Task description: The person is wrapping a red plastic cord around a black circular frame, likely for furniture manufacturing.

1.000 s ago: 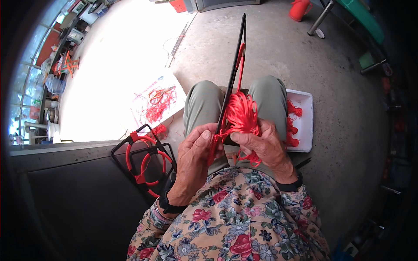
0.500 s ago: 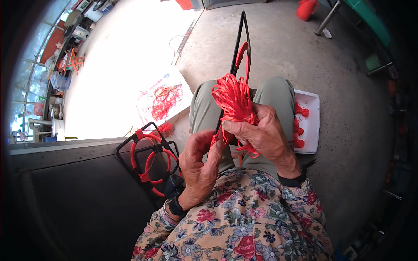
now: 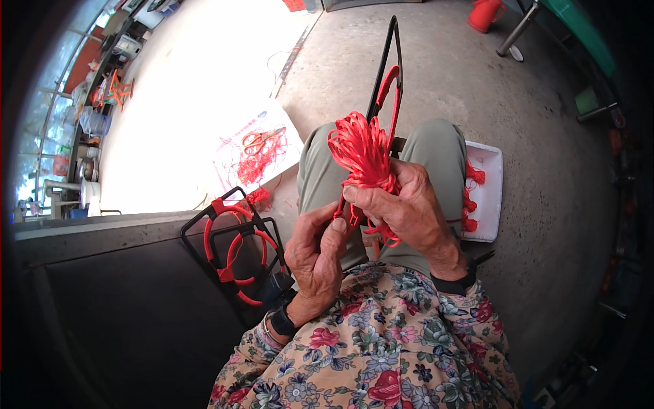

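Note:
My right hand [image 3: 415, 208] is closed around the neck of a looped bundle of red cord [image 3: 361, 151], its loops fanning out above my thumb. Some cord ends hang below that hand. Beside it, my left hand [image 3: 315, 253] pinches the red cord-wrapped lower part of a black frame [image 3: 389, 46]. This frame rises behind the bundle, tilted away from me over my knees, with a red-wrapped curved piece [image 3: 385, 92] inside it. Where the cord meets the frame is partly hidden by my fingers.
Two similar black frames with red-wrapped rings [image 3: 208, 235] lean left of my lap, by a dark panel [image 3: 129, 320]. Beyond them lie scissors [image 3: 257, 142] among tangled red cord. A white tray [image 3: 496, 191] with red cord bundles stands right of my knee. A red jug [image 3: 481, 17] stands far right.
The frame's top has shifted slightly right. My right hand and the bundle have moved slightly left. My left thumb and fingers have drawn closer together on the wrapped part.

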`<state>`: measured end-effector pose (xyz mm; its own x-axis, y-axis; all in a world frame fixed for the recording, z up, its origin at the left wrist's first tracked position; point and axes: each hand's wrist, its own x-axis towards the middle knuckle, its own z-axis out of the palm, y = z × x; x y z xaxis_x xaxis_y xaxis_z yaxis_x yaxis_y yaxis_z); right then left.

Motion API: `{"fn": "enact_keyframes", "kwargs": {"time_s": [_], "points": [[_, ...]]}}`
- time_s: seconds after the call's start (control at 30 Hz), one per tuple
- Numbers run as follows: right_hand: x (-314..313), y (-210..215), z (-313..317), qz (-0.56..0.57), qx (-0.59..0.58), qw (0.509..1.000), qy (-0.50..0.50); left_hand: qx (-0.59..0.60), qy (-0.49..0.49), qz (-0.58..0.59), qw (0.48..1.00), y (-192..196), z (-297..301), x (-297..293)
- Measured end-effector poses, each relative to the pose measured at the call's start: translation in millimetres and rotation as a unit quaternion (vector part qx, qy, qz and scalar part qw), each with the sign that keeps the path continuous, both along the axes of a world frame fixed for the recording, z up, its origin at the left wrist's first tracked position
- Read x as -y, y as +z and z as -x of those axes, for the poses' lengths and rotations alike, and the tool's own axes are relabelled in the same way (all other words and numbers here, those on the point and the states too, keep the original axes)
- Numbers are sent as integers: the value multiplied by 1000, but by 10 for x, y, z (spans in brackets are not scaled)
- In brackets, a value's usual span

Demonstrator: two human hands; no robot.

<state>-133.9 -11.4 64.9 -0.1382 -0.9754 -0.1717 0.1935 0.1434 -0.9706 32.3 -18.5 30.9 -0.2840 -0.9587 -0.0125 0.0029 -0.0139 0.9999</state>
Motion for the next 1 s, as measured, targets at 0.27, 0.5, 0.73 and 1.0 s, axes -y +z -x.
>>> {"fn": "enact_keyframes", "kwargs": {"time_s": [0.27, 0.5, 0.73, 1.0], "points": [[34, -32, -57, -16, 69, 997, 13, -173, -62, -166, 969, -4, -161, 101], [52, -4, -137, -5, 103, 995, -10, -175, -36, -151, 972, -5, -153, 59], [4, -94, -164, -34, 38, 998, -38, -164, -34, -149, 975, 9, -162, -10], [-47, -45, -189, -44, 32, 998, -42, -31, 23, -40, 998, -46, -100, -33]]}}
